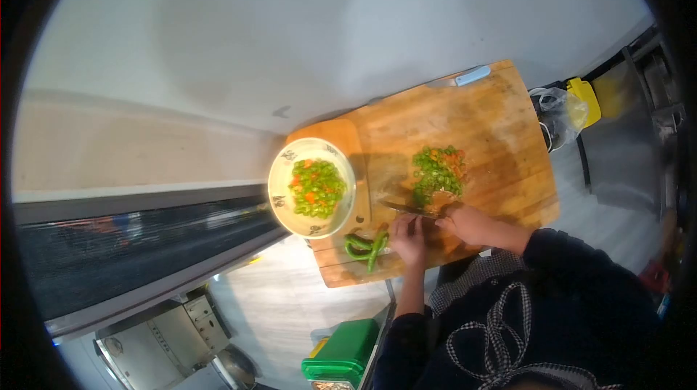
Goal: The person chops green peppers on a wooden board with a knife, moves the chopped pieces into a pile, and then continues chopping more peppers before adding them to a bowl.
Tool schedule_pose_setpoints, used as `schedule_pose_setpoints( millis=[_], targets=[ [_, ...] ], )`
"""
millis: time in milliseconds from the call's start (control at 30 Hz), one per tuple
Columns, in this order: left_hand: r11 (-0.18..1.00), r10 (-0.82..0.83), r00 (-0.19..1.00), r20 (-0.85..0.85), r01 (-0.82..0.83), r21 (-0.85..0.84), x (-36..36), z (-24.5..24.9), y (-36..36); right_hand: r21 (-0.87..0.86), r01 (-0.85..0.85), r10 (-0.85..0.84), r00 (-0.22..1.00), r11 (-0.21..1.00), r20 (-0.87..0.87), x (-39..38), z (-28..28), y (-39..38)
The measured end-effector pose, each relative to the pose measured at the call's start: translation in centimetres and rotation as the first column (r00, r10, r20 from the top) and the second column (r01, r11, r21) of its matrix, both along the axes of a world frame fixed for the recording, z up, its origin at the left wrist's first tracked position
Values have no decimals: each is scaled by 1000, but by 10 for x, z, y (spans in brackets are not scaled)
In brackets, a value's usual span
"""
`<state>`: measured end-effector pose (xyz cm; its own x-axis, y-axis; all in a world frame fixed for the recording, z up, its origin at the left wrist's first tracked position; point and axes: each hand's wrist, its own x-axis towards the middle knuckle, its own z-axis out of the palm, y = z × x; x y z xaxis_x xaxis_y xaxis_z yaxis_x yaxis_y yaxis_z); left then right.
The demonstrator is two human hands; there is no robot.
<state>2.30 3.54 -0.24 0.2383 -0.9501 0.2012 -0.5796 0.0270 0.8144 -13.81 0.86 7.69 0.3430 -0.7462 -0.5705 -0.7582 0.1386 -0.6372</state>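
Observation:
My right hand is closed round a knife, its blade pointing left, low over the wooden board. Beside the blade, my left hand is curled with fingers bent down; what lies under them is hidden. Chopped green and orange pieces form a pile just beyond the knife. Whole green peppers lie left of my left hand. A patterned bowl at the board's left holds more chopped green and orange pieces.
A blue-handled knife lies at the board's far edge. A smaller orange-brown board is partly under the bowl. The wall borders the far side. A green bin stands below left, and a plastic bag is at the right.

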Motion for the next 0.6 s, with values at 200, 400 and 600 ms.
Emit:
schedule_pose_setpoints(
  millis=[200,400,600],
  targets=[
    [999,1,997,72,-4,33,5,-8,4,-36,-16,15,999,999,-29,0,10,2],
    [1000,10,997,78,-11,23,6,-7,4,-142,-153,142,986,978,-83,0,3,6],
    [998,-58,998,-21,57,-11,3,4,-5,142,-50,54,998,989,-26,4,2,-14]
  ],
)
